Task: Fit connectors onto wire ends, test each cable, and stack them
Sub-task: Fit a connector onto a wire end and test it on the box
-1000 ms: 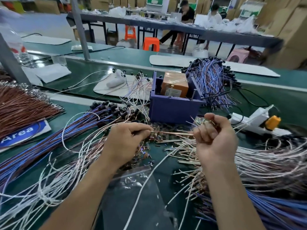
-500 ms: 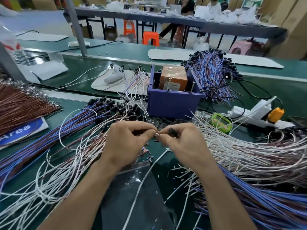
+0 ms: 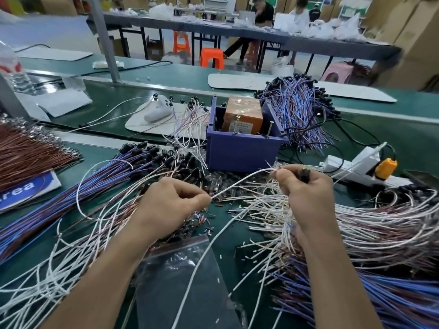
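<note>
My left hand (image 3: 171, 205) pinches a thin white wire (image 3: 240, 182) at its fingertips, near the middle of the green bench. My right hand (image 3: 306, 195) holds the same wire's other stretch between thumb and finger, with a small black connector (image 3: 304, 175) gripped in the curled fingers. The wire arcs up between both hands. Loose small connectors (image 3: 202, 218) lie scattered under my left hand. White bare-ended wires (image 3: 268, 205) lie piled under my right hand. Finished blue and brown cables with black connectors (image 3: 133, 162) are stacked at the left.
A purple bin (image 3: 240, 150) holding an orange box (image 3: 242, 117) stands just behind my hands. A white power strip with an orange plug (image 3: 384, 166) lies at the right. Another cable bundle (image 3: 297, 110) sits behind the bin. A clear plastic bag (image 3: 180, 281) lies near me.
My hands were together at the wire's end; now my right hand has drawn away to the right and up, and the white wire stretches in an arc between them.
</note>
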The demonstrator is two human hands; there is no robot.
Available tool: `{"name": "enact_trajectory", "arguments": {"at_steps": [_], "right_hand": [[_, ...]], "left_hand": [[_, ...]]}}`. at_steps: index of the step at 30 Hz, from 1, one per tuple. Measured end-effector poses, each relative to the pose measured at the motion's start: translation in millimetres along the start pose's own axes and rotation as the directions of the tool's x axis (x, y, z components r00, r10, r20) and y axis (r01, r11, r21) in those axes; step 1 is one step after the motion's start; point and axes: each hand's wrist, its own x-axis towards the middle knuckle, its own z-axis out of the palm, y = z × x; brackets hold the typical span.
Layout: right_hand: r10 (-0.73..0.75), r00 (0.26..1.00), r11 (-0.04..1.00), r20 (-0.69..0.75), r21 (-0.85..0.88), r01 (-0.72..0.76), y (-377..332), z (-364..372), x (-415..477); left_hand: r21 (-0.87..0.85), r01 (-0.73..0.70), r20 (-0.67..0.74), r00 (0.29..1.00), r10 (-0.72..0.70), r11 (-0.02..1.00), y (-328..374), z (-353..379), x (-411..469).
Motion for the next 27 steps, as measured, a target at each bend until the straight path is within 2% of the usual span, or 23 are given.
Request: {"name": "enact_trajectory", "arguments": {"at_steps": [4, 7, 9, 11, 12, 14, 16, 18, 20, 23, 25, 27], "right_hand": [[0.057, 0.981, 0.996, -0.185, 0.077, -0.043, 2.9, -4.7, 4.5], [0.058, 0.946, 0.998, -0.32, 0.044, -0.046, 7.1, -8.1, 8.8], [0.037, 0.95, 0.998, -0.31, -0.035, -0.051, 9.7, -10.8, 10.2], [-0.057, 0.966, 0.963, -0.252, -0.269, -0.013, 11.9, -9.9, 7.4], [-0.132, 0.967, 0.907, -0.218, -0.42, 0.029, 11.4, -8.5, 4.6], [-0.289, 0.938, 0.764, -0.192, -0.636, 0.105, 6.0, -3.5, -3.0], [-0.385, 0.898, 0.707, -0.214, -0.694, 0.138, 1.2, 0.9, -9.5], [-0.437, 0.868, 0.721, -0.236, -0.669, 0.181, -4.0, 5.9, -16.0], [-0.511, 0.84, 0.705, -0.185, -0.649, 0.286, -7.6, 13.8, -24.6], [-0.543, 0.839, 0.681, 0.02, -0.574, 0.455, -8.4, 27.3, -35.3], [-0.44, 0.881, 0.769, 0.171, -0.435, 0.469, -5.2, 34.0, -39.1], [-0.263, 0.92, 0.869, 0.29, -0.344, 0.356, 1.2, 41.0, -39.4]], "left_hand": [[0.024, 0.032, 0.094, 0.995, -0.034, 0.999, 2.2, -8.4, 1.2], [0.063, 0.043, 0.028, 0.999, -0.045, 0.997, -0.7, -17.0, 1.4], [-0.075, 0.043, -0.066, 0.997, -0.048, 0.996, -3.4, -19.9, 1.6], [-0.153, 0.021, -0.159, 0.986, -0.045, 0.988, -4.0, -19.7, 2.0], [-0.121, 0.008, -0.199, 0.98, -0.032, 0.993, -5.5, -17.8, 2.2], [0.047, -0.038, -0.256, 0.965, 0.049, 0.998, -5.2, -11.3, 0.5], [0.252, -0.108, -0.259, 0.95, 0.175, 0.962, -0.6, -3.2, -4.8], [0.39, -0.192, -0.227, 0.928, 0.296, 0.9, 4.9, 5.2, -9.5], [0.464, -0.278, -0.195, 0.894, 0.403, 0.841, 10.5, 12.6, -12.0], [0.464, -0.398, -0.141, 0.849, 0.509, 0.792, 16.5, 19.7, -13.9], [0.414, -0.457, -0.075, 0.845, 0.53, 0.787, 18.3, 24.0, -15.7], [0.369, -0.511, -0.028, 0.829, 0.559, 0.776, 19.8, 28.3, -17.3]]}}
